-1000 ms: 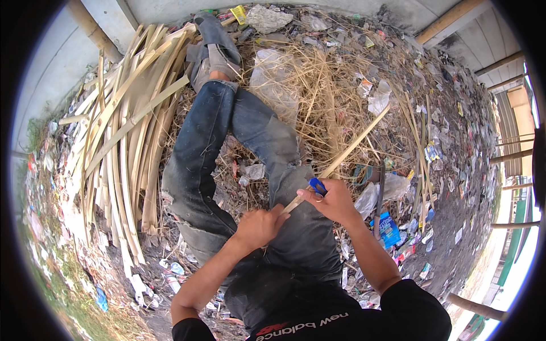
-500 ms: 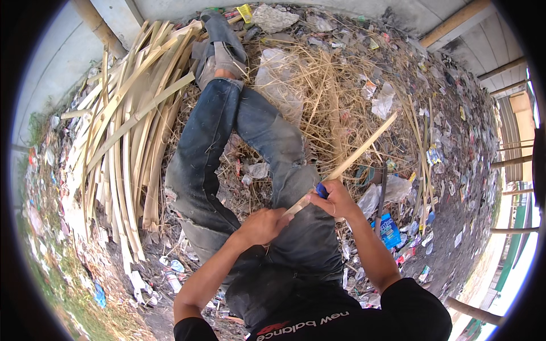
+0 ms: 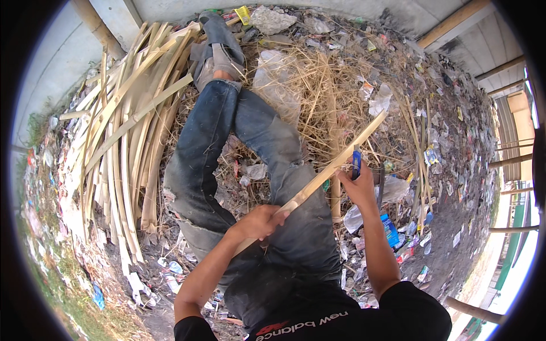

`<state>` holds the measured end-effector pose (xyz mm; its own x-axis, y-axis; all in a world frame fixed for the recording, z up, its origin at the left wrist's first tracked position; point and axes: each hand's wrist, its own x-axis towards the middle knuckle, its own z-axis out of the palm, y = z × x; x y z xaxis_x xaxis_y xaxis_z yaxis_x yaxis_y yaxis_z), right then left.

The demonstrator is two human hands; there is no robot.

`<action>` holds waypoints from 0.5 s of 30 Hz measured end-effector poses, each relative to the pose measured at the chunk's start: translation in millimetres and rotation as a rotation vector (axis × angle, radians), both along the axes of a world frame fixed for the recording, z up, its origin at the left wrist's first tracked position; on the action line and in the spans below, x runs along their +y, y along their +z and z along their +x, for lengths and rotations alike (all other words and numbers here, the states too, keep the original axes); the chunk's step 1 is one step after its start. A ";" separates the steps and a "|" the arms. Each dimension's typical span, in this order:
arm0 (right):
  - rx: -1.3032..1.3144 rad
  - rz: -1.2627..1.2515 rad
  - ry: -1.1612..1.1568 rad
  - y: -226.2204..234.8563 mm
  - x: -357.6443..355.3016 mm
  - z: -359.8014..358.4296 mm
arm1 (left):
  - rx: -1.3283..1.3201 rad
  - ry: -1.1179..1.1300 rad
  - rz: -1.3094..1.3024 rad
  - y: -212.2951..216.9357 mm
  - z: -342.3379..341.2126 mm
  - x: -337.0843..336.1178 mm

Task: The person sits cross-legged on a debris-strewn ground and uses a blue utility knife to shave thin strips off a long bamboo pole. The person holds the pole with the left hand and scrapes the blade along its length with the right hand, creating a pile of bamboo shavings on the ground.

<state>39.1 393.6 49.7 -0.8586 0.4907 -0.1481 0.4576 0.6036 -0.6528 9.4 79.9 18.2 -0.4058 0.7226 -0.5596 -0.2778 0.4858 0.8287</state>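
Note:
A pale bamboo strip [image 3: 318, 181] slants across my lap, its far end pointing up and to the right. Near its lower end my left hand [image 3: 259, 223] is closed round it, over my thighs. My right hand [image 3: 359, 187] is closed on a small blue utility knife [image 3: 356, 163], just right of the strip and apart from it. Whether the blade is out cannot be made out. Thin straw-like shavings [image 3: 318, 102] lie heaped beyond my knees.
A large stack of bamboo strips [image 3: 131, 131] lies on the left. Longer thin strips [image 3: 420, 153] and a blue packet [image 3: 390, 230] are on the right, amid scattered litter. Concrete walls [image 3: 51, 74] and a rock [image 3: 274, 20] stand at the far side.
My right hand has moved up and right, taking the knife off the strip. The strip has slid down toward me through my left hand, its lower end now below that hand.

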 end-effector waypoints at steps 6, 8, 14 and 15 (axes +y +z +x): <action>-0.043 -0.075 0.230 -3.3 -23.8 27.8 | 0.023 -0.007 -0.034 3.0 0.6 1.5; -0.107 -0.051 0.356 2.0 -41.9 34.8 | 0.128 0.006 -0.049 2.5 4.2 2.2; -0.205 0.091 0.538 10.8 -61.7 40.7 | 0.458 0.024 -0.073 -3.5 15.1 5.0; -0.222 0.115 0.540 13.4 -63.9 41.1 | 0.469 0.028 -0.076 -3.0 15.8 5.3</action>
